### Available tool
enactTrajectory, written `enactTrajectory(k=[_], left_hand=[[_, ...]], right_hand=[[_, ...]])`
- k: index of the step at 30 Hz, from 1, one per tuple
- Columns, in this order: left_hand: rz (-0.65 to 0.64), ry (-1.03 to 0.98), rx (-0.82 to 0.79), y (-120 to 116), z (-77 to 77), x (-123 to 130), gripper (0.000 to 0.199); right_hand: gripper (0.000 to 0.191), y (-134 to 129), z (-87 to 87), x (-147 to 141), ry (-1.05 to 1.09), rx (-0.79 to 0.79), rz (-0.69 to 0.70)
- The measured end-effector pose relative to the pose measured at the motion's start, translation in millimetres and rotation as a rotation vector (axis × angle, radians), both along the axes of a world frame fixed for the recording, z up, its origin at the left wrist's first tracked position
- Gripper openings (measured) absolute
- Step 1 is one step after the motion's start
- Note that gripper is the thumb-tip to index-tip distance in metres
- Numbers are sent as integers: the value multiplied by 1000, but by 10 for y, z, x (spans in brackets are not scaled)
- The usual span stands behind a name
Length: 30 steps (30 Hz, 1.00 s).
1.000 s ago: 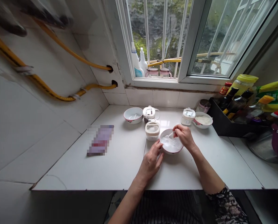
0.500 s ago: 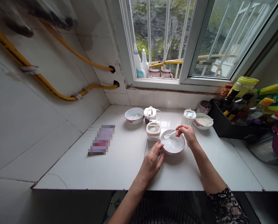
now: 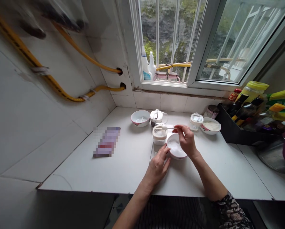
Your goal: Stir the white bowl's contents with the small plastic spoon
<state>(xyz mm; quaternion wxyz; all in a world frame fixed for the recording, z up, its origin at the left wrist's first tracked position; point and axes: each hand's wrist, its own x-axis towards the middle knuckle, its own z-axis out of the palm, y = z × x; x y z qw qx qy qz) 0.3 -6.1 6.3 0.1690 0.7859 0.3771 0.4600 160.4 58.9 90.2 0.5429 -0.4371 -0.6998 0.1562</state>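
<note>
My left hand (image 3: 156, 165) steadies a white bowl (image 3: 172, 155) with a pinkish rim, its fingers against the left side. White powder lies inside the bowl. My right hand (image 3: 186, 140) pinches the handle of a small white spoon (image 3: 170, 128). The spoon's head is over the opened top of a clear jar with a cream rim (image 3: 159, 140), just left of the bowl. I cannot tell what the spoon carries. Behind that jar stands another jar (image 3: 156, 117) with dark contents and a raised clear lid.
A second bowl (image 3: 139, 122) with a spoon inside stands back left. At the right are a lidded jar (image 3: 196, 122) and a bowl of pale contents (image 3: 210, 127). A black bin (image 3: 230, 133) holds several bottles. A blurred purple item (image 3: 107, 143) lies left.
My right hand has moved the spoon from over the bowl up and left to the cream-rimmed jar. My left hand stays at the bowl. The camera view has shifted slightly.
</note>
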Motion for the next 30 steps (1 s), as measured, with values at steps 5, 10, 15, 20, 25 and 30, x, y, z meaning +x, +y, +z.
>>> enactTrajectory(k=[5,10,15,20,25,30], left_hand=[[-9,4,19,5,-5,-2,41],[0,3,-3,2,0,-2,43],[-3,18,10,-3,7,-14,42],[-6,11,-5,-6,15,-21,41],[-17,2,-11,-14,35,-21,41],[-16,-3,-22,-12,23,-19,41]], right_hand=[[26,-34,-16,-5,-369,268,79],[17,-64,13,73,-64,125,-21],[17,-36,15,253,324,-200,1],[16,24,-14,411,170,-356,-37],[19,1,-25,349,-97,-270,-73],[18,-11,-70,288,-20,-363,14]])
